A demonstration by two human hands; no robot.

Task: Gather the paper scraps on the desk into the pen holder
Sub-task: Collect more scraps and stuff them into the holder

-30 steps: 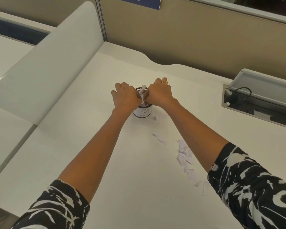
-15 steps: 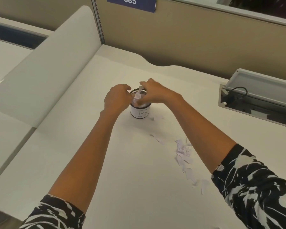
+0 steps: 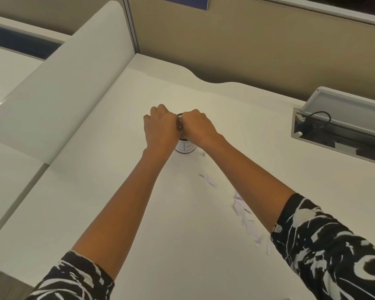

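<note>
The pen holder [image 3: 185, 147], a small white-labelled cup with a dark mesh rim, stands mid-desk. My left hand [image 3: 160, 128] and my right hand [image 3: 198, 126] are pressed together over its mouth, knuckles up and fingers curled down into it. A sliver of white paper shows between them; the rest of what they hold is hidden. A loose pile of paper scraps [image 3: 241, 207] lies on the desk beside my right forearm. One strip [image 3: 208, 180] lies between the pile and the holder, and a tiny scrap [image 3: 202, 154] sits at the holder's foot.
The white desk [image 3: 117, 213] is bounded on the left by a rounded white divider [image 3: 63, 83] and at the back by a beige partition [image 3: 247, 50]. At the right, an open cable tray [image 3: 338, 126] with a black cord is sunk into the desk.
Both hands have closed together and dropped onto the holder's mouth. The scraps that stuck up between the fingers are now mostly hidden.
</note>
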